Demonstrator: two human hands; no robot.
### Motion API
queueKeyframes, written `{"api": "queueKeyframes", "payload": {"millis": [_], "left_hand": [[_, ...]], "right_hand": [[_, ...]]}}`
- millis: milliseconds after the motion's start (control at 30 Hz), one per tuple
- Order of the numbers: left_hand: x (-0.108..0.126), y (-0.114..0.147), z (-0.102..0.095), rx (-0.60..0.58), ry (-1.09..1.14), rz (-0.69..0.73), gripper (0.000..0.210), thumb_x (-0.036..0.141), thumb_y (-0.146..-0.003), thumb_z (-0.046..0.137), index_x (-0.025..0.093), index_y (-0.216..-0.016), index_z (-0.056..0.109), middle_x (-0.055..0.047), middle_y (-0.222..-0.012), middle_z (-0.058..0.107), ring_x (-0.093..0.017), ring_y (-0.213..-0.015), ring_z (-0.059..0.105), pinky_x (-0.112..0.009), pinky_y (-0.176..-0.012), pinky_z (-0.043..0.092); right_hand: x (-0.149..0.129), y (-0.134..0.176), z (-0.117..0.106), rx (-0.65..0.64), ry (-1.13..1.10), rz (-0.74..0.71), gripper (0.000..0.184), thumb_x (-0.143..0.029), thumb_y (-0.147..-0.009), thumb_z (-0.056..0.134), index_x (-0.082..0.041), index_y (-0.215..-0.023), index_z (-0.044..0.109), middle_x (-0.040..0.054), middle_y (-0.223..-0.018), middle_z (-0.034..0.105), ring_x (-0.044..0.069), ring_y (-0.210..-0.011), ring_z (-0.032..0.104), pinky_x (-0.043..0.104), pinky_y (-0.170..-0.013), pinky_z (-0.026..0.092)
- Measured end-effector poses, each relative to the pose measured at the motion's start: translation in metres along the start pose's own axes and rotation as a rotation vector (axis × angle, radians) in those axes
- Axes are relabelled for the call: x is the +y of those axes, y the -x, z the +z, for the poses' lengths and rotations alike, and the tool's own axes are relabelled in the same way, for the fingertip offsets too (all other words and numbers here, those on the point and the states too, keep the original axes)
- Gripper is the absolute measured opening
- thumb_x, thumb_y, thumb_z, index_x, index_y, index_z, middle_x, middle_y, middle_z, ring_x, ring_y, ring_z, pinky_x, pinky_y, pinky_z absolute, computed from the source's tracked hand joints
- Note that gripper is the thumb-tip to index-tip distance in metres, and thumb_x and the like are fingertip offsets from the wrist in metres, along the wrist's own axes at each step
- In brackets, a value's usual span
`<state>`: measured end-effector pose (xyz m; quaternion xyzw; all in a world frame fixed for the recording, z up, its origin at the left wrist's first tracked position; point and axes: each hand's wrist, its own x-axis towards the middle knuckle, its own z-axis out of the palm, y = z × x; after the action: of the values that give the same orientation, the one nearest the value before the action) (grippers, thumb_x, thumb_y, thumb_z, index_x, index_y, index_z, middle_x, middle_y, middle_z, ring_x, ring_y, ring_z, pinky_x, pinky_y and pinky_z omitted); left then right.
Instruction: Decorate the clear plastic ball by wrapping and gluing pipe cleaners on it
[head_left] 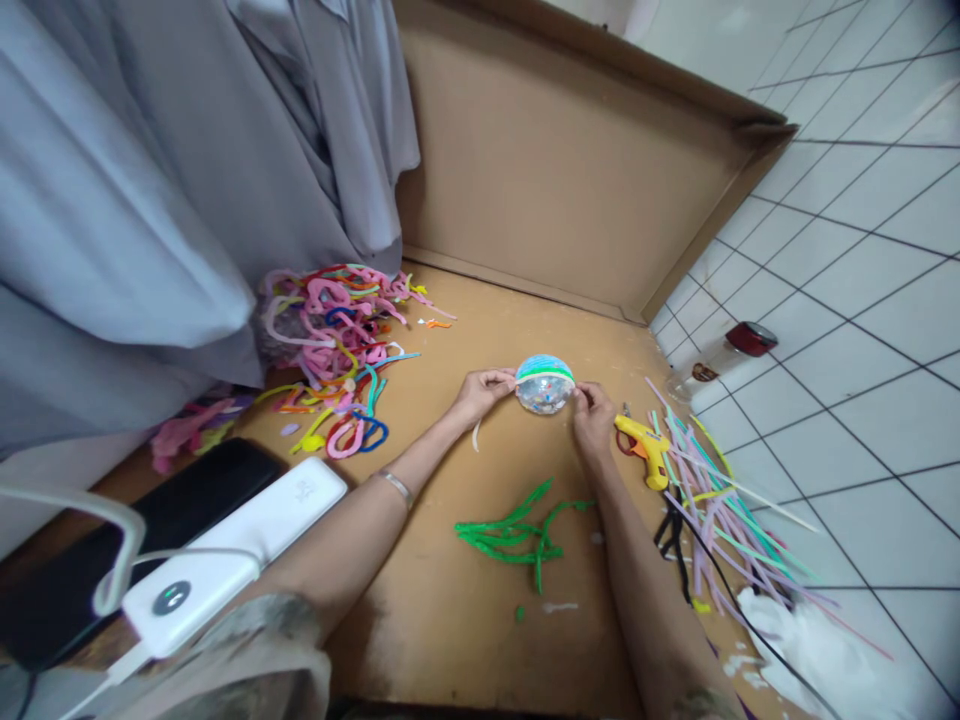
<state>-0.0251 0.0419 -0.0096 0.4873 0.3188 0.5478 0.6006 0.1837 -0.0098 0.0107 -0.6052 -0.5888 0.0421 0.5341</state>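
Observation:
A small round clear ball (547, 397) sits between my hands at the middle of the table. Its far half is covered with rows of blue and green pipe cleaner, and specks of colour show in its clear near half. Along the border runs a cream pipe cleaner (546, 375). My left hand (482, 393) pinches it at the ball's left side, and its loose tail hangs below the fingers. At the right side my right hand (592, 412) is closed, fingertips against the ball and the strip's other end. Green pipe cleaners (517, 530), joined in a branching shape, lie nearer me.
Right of my right hand lies a yellow glue gun (646, 448), beside pastel pipe cleaners (712, 510). A tangled pipe-cleaner heap (337, 330) lies left, behind a white power bank (300, 510). Cardboard (540, 170) stands behind; a red-capped jar (727, 355) is at right.

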Motion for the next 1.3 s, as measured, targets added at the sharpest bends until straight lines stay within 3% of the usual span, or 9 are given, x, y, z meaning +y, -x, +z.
{"api": "queueKeyframes", "payload": {"millis": [667,1067,1300], "left_hand": [[0.007,0.002,0.001,0.083,-0.032,-0.026,0.035,0.044,-0.05,0.087,0.017,-0.062,0.068,-0.012,-0.096,0.077,-0.027,-0.099,0.07,-0.045,-0.1,0.049],[0.008,0.0,-0.007,0.117,-0.09,-0.048,0.03,0.04,-0.049,0.084,0.019,-0.062,0.067,-0.005,-0.08,0.076,-0.021,-0.083,0.068,-0.038,-0.093,0.051],[0.008,0.0,-0.008,0.13,-0.123,-0.04,0.033,0.043,-0.048,0.083,0.019,-0.062,0.065,-0.004,-0.073,0.073,-0.018,-0.073,0.065,-0.035,-0.083,0.052]], "right_hand": [[-0.01,0.001,0.001,-0.025,-0.134,0.004,0.021,-0.033,-0.08,0.055,-0.019,-0.08,0.07,0.006,-0.079,0.069,0.021,-0.076,0.061,0.034,-0.073,0.049],[-0.013,-0.003,0.007,-0.078,-0.466,0.29,0.02,-0.036,-0.066,0.068,-0.021,-0.078,0.071,0.0026,-0.075,0.074,0.019,-0.07,0.066,0.032,-0.069,0.054],[-0.016,-0.002,0.008,-0.078,-0.535,0.367,0.018,-0.037,-0.062,0.075,-0.022,-0.07,0.07,0.0015,-0.072,0.074,0.019,-0.069,0.067,0.032,-0.069,0.055]]}}
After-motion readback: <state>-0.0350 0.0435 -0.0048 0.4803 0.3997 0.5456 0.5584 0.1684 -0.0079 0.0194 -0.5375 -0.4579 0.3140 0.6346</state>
